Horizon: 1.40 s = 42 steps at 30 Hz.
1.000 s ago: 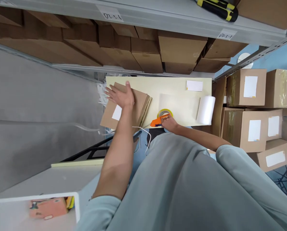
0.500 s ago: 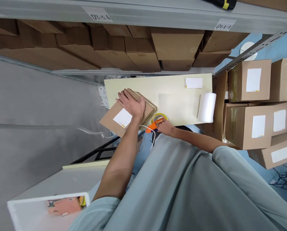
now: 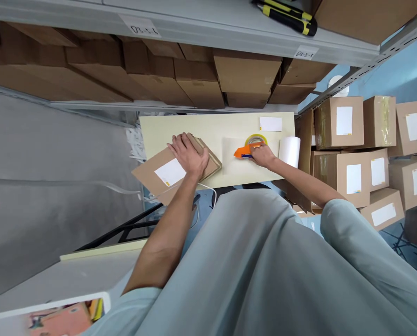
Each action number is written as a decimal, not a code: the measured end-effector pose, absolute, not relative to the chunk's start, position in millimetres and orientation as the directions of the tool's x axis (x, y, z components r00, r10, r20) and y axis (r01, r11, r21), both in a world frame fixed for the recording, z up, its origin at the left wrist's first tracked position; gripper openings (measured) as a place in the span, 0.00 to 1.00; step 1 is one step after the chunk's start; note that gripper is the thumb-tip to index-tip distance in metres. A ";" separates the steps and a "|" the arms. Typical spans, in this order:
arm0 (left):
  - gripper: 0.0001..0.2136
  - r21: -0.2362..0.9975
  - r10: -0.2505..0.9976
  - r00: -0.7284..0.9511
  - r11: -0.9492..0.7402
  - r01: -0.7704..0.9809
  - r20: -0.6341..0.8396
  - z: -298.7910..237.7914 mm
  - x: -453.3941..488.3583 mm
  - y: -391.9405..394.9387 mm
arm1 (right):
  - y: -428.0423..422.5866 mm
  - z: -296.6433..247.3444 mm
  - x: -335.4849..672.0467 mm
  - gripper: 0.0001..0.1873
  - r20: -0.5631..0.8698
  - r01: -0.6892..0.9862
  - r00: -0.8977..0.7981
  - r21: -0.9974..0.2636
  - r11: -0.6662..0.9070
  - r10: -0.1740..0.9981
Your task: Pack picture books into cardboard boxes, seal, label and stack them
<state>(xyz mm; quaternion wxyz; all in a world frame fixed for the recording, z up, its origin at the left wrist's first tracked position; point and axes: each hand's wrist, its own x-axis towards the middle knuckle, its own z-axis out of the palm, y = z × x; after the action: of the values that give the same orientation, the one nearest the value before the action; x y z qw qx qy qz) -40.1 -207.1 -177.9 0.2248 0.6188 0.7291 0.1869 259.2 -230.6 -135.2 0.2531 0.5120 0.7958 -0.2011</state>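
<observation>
My left hand (image 3: 189, 154) lies curled over the top of a stack of flattened cardboard boxes (image 3: 159, 175) that hangs over the near left edge of a pale yellow table (image 3: 201, 126); the top one bears a white label (image 3: 170, 171). My right hand (image 3: 262, 155) grips an orange tape dispenser (image 3: 245, 150) with a yellowish tape roll, resting on the table's middle right. A white sheet (image 3: 234, 161) lies flat under the dispenser.
A white roll (image 3: 289, 151) and a white label (image 3: 270, 123) lie at the table's right end. Labelled cardboard boxes (image 3: 358, 158) are stacked at the right. Brown boxes (image 3: 194, 74) fill the shelf beyond. A yellow-black tool (image 3: 285, 16) lies on the upper shelf.
My right hand carried the tape dispenser from the table's near edge to its middle right. My left hand drew the flat box stack toward me and over the table's edge.
</observation>
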 end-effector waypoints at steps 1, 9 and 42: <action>0.45 0.555 0.990 -0.102 0.139 0.820 -0.097 -176.2 -40.1 -210.1 | -223.0 -134.9 246.4 0.30 -0.597 0.910 -0.369 -0.076 0.408 0.712; 0.44 0.576 0.998 -0.035 0.059 0.815 -0.053 -173.3 -39.8 -220.2 | -198.8 -125.6 153.0 0.18 -0.619 0.884 -0.402 -0.068 0.463 0.675; 0.23 0.546 0.668 -0.147 -0.438 0.714 0.729 6.0 44.1 -71.9 | -43.4 99.9 168.8 0.31 0.060 0.882 -0.344 -0.322 0.344 0.937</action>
<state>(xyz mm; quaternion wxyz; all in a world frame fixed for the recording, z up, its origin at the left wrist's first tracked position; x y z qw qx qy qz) 44.1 -71.9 6.0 -0.0210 0.6526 0.5296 0.5415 168.8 -43.4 99.9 -0.1177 0.5605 0.8114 -0.1170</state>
